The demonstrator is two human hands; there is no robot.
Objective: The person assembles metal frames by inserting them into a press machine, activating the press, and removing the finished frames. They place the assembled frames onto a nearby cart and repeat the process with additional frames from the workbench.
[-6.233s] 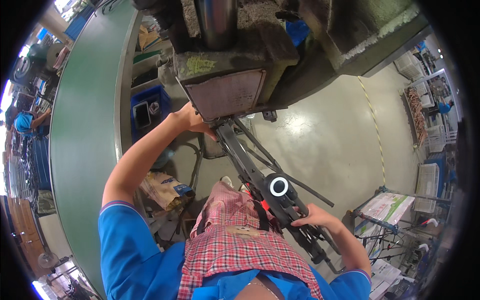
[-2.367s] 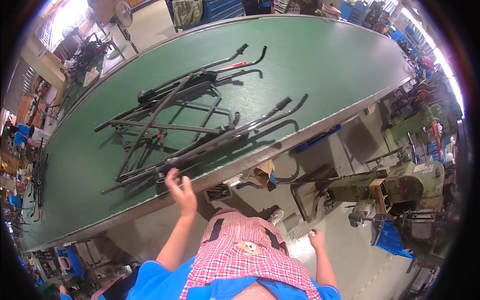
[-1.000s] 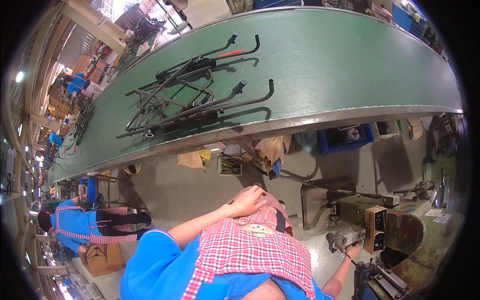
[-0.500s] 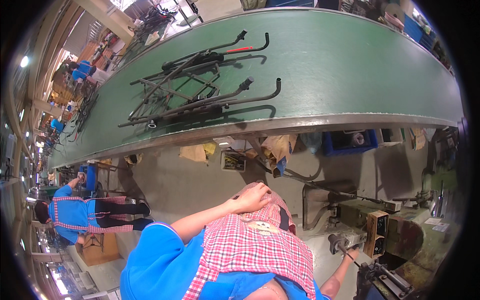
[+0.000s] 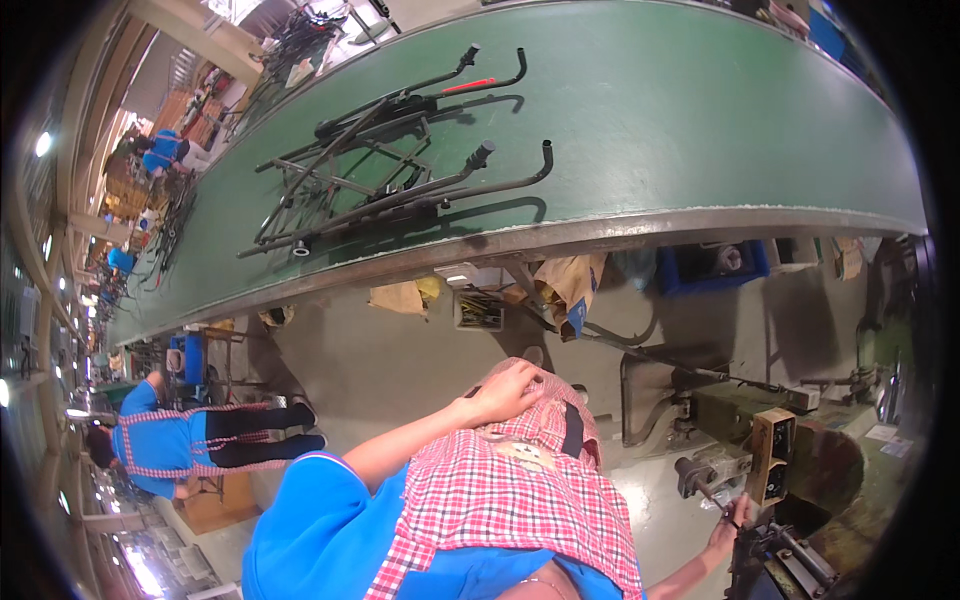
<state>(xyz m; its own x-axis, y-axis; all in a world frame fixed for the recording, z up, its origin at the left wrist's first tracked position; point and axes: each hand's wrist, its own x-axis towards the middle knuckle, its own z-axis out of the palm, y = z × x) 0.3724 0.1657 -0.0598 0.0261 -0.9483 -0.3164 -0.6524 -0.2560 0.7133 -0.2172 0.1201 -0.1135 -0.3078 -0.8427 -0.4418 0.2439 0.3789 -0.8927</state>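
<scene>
Your hands have parted from the black frame (image 5: 380, 195): about six seconds ago you had both on a frame under the press head, and a couple of seconds ago your left hand (image 5: 510, 392) was just beside the one on the bench (image 5: 680, 120). Now that frame lies folded on the green top, near the front edge, its bent tube ends toward the right and a ring-shaped end low at the left, with neither hand touching it. Your left hand rests palm down on your checked apron (image 5: 540, 500), fingers loosely bent and grasping nothing that shows, much as it lay a second ago. Your right hand (image 5: 735, 520) is stretched out to the right, its fingers bent close by the rod (image 5: 712, 492), just below the open box (image 5: 771, 455) of dark parts on the machine (image 5: 820, 450). Since half a second ago it has shifted a little beside that box; whether it grips the rod, a small part or nothing, I cannot tell. The change seems to mean the handling has passed from the frame to the machine side, worked one-handed. A co-worker (image 5: 165, 440) stands at your left, well apart from your hands.
</scene>
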